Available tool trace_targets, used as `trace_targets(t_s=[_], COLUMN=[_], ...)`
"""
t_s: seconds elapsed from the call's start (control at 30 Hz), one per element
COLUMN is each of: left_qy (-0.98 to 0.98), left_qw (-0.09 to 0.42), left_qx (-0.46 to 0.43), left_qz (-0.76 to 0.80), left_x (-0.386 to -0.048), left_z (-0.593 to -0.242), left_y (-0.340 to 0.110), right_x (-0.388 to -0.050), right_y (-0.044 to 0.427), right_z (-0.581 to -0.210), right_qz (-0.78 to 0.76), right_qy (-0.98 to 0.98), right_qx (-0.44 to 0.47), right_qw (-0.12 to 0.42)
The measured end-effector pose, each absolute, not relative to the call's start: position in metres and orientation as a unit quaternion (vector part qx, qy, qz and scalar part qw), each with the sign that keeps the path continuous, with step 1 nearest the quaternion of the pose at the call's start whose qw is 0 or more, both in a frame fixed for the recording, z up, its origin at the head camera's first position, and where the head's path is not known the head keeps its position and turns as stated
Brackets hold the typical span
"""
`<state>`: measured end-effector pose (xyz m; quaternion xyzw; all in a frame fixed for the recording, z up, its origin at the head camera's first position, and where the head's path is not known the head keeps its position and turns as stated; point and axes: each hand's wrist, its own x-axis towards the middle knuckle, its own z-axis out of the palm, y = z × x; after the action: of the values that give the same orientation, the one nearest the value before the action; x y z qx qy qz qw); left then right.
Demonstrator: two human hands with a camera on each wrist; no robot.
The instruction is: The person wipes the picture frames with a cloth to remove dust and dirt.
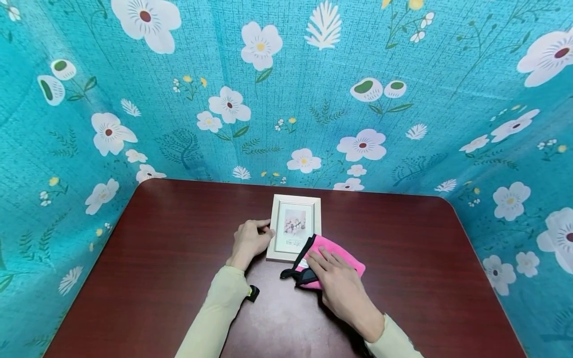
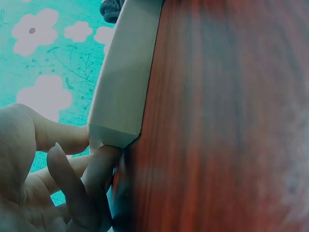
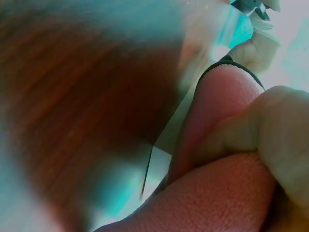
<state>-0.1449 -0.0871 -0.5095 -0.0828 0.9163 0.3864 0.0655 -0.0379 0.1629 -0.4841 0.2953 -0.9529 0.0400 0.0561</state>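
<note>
A light wooden picture frame [image 1: 278,254] lies face up on the table, a pink flower print behind its glazing. My left hand [image 1: 251,242] holds the frame's left edge. In the left wrist view, fingers [image 2: 65,137] pinch a corner of the frame [image 2: 126,72] from above and below. Over the lower right corner of the frame lies a folded pink cloth [image 1: 340,251] with black trim and a black loop. My right hand [image 1: 342,286] grips this cloth and presses it down. In the right wrist view, the thumb [image 3: 231,137] digs into a fold of the cloth [image 3: 217,198].
The dark red-brown wooden table [image 1: 179,223] has rounded far corners. A turquoise flowered curtain [image 1: 277,114] hangs behind it and along both sides. A small black device [image 1: 253,293] sits at my left wrist.
</note>
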Motion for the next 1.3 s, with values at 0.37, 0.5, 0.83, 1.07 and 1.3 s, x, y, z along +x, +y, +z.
trace_targets(t_s=[0.37,0.5,0.83,1.07,1.3], left_qy=[0.919,0.920,0.917,0.914,0.914], left_qw=[0.070,0.071,0.075,0.081,0.082], left_qx=[-0.081,-0.072,-0.058,-0.063,-0.049], left_qz=[0.380,0.380,0.388,0.393,0.395], left_x=[-0.145,-0.144,-0.145,-0.145,-0.146], left_z=[-0.511,-0.510,-0.510,-0.512,-0.510], left_y=[-0.087,-0.088,-0.091,-0.092,-0.095], right_x=[-0.036,-0.037,-0.038,-0.041,-0.039], right_y=[0.181,0.193,0.154,0.116,0.109], right_z=[-0.484,-0.481,-0.484,-0.500,-0.499], right_qz=[0.088,0.189,0.318,0.195,0.194], right_qy=[-0.957,-0.952,-0.889,-0.883,-0.890], right_qx=[0.275,0.240,0.313,0.415,0.412], right_qw=[0.040,0.024,0.101,0.100,0.010])
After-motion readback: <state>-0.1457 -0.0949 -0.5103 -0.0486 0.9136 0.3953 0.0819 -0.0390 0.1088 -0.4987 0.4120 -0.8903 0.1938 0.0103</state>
